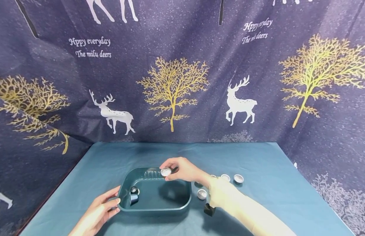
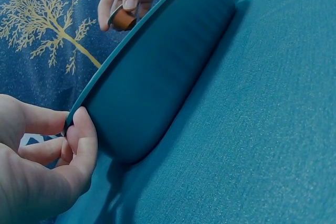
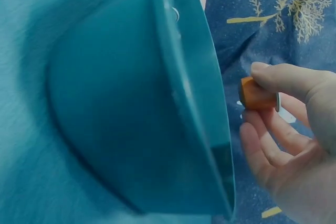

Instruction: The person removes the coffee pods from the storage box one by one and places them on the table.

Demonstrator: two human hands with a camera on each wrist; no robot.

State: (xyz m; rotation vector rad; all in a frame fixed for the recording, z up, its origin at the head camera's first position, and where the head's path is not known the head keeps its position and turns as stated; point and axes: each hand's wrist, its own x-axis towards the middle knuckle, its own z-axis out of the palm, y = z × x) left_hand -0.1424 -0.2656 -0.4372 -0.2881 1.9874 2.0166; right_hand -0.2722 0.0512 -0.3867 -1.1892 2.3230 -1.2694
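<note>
From afar I see the left hand (image 1: 98,209) on the tray (image 1: 154,209), the right hand (image 1: 183,168) above it.
The left hand pinches the tray's left rim, near dark capsules (image 1: 133,198) inside; the right hand pinches an orange capsule (image 3: 258,97) over the tray's far right part; pale-topped capsules (image 1: 238,178) sit farther right on the surface (image 1: 274,183).

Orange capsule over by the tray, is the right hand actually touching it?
Touching. The right wrist view shows the right hand pinching the orange capsule between thumb and fingers.
</note>
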